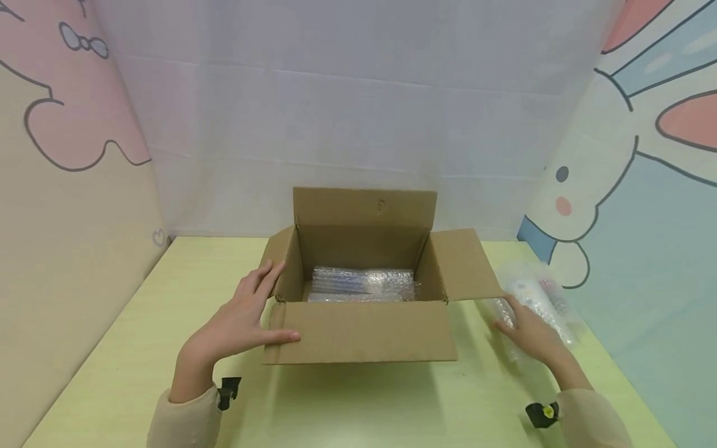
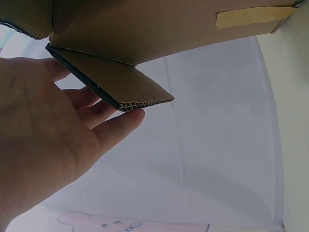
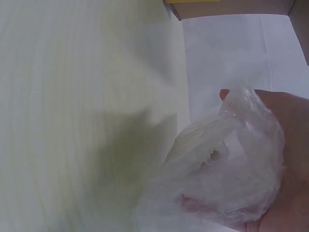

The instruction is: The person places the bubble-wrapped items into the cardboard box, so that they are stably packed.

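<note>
head view: likely packing step. left hand (image 1: 238,323) spread, touching flaps (image 1: 364,336) of box (image 1: 364,239), mid desk (image 1: 336,410). right hand (image 1: 532,333) curled round wrapped bundle (image 3: 227,169) near desk's right edge. next probably calls for lift over right flap (image 1: 465,264).

Packs (image 1: 361,283) in box (image 1: 361,333) on table (image 1: 358,410); bundles (image 1: 540,302) at right.
</note>
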Available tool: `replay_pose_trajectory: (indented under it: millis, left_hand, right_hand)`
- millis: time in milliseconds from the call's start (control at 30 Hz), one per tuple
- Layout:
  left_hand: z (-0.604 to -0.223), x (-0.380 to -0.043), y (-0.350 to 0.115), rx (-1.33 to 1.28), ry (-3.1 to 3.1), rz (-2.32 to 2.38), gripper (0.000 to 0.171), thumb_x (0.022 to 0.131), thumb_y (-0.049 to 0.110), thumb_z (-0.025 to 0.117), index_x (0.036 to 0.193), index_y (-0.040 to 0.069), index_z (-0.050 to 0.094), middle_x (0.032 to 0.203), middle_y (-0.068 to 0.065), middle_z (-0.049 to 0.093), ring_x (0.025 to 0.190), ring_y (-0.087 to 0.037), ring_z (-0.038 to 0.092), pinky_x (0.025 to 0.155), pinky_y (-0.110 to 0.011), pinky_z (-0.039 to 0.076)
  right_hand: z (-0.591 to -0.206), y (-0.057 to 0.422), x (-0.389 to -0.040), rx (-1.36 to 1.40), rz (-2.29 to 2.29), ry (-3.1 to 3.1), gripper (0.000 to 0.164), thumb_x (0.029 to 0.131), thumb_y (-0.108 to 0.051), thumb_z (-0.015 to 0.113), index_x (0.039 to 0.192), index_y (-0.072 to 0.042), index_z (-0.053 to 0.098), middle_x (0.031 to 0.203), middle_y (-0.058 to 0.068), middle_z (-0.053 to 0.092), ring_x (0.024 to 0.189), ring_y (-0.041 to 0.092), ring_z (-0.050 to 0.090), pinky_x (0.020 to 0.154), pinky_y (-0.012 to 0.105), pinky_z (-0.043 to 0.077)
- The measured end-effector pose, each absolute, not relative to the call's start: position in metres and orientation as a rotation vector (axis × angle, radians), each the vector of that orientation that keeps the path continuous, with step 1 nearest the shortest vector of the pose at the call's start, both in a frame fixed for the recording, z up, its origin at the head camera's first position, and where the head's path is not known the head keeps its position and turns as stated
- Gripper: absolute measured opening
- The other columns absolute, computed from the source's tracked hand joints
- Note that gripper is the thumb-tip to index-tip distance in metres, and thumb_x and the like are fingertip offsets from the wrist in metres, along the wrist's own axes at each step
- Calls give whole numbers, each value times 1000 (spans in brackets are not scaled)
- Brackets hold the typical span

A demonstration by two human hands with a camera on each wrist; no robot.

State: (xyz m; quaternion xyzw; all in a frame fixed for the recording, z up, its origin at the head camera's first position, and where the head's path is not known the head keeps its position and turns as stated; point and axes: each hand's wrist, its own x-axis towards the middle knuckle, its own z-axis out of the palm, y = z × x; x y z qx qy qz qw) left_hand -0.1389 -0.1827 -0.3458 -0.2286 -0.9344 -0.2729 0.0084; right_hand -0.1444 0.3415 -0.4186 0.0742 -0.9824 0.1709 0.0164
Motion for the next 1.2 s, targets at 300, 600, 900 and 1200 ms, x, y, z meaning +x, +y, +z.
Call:
replay_pose_trajectory:
  millis: [300, 600, 900, 1200]
  left_hand:
    - [-346, -139, -183, -704, -2928, -858, 115, 73, 62, 74, 157, 22, 6, 160, -18, 12, 142, -40, 22, 92, -61, 46]
    - [-346, -139, -183, -711, -2921, -862, 115, 74, 62, 74, 157, 22, 6, 159, -18, 13, 142, -40, 22, 94, -61, 45]
    - [-348, -140, -184, -711, -2916, -854, 115, 74, 63, 73, 157, 22, 6, 159, -17, 13, 142, -40, 23, 93, -60, 46]
    - [-349, -141, -183, -715, -2918, -849, 115, 74, 63, 73, 158, 21, 6, 160, -17, 12, 142, -40, 22, 93, -60, 46]
  right_hand:
    - [-371, 353, -139, 170, 408, -3028, 71, 98, -44, 53, 154, -13, 22, 134, 40, 44, 113, 58, 50, 64, 63, 49]
    - [-316, 351, -135, 111, 252, -2933, 72, 97, -48, 52, 156, -25, 17, 130, 40, 39, 62, 34, 59, 39, 35, 37]
    - [-267, 317, -139, 280, 180, -2798, 70, 95, -43, 59, 154, -31, 24, 131, 30, 46, 85, 42, 62, 43, 36, 39]
    - [-246, 259, -160, 674, -7, -2481, 65, 87, -37, 70, 145, -30, 42, 119, 20, 59, 59, 25, 58, 35, 23, 28]
